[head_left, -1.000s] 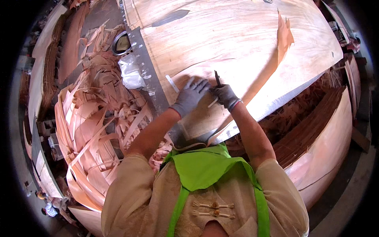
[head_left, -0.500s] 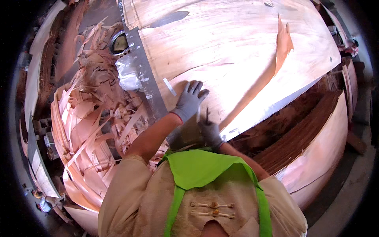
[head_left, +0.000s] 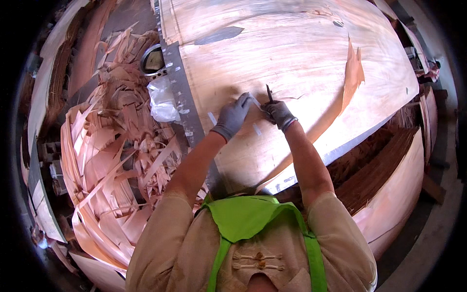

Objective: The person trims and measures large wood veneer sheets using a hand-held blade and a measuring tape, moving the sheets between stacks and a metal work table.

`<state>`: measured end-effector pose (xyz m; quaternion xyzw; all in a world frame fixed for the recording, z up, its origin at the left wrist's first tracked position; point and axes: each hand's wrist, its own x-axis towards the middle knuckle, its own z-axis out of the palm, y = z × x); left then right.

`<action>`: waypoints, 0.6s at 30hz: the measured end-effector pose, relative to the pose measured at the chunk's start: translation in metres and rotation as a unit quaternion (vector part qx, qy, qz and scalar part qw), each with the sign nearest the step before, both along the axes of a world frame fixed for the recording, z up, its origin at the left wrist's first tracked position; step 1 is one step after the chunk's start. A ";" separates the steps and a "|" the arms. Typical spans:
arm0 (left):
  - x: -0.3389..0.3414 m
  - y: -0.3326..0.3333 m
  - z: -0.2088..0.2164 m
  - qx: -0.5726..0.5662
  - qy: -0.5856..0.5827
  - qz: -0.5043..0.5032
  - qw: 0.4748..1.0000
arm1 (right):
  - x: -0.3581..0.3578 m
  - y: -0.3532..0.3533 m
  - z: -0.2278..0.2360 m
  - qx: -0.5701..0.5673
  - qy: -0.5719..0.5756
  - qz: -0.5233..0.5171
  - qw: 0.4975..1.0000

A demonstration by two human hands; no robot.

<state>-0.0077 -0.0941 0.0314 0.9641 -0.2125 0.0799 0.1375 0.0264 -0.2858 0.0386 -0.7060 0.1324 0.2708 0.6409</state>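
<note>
Overall, the wood veneer sheet [head_left: 292, 58] lies on a dark counter [head_left: 179, 74] beside heaped veneer scraps [head_left: 99, 146]. The gloved right hand [head_left: 280, 115] is clamped on a slender dark tool [head_left: 269, 92]; the left hand [head_left: 232, 117] rests on the sheet, its grip on a white tape strip [head_left: 256, 103] indeterminable. Far left, a veneer stack [head_left: 61, 73] fades toward the dark rim.

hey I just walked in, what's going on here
Someone is leaning over a large, pale wood sheet. The gloved right hand holds a slim, dark tool, pointing away from the person. The gloved left hand is beside it, over the sheet. A white strip shows between the hands; another strip lies left of the left hand, and a third strip lies closer to the person.
</note>
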 end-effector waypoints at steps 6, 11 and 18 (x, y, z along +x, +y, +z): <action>0.001 -0.008 0.011 0.116 0.000 -0.060 0.991 | -0.016 -0.001 -0.001 0.015 -0.007 -0.014 1.000; 0.001 -0.014 0.004 0.138 -0.015 -0.044 0.989 | -0.064 0.024 -0.027 -0.014 -0.027 -0.072 0.997; 0.013 -0.061 0.016 0.031 -0.030 -0.102 0.994 | -0.027 -0.077 0.020 -0.078 -0.084 -0.142 0.983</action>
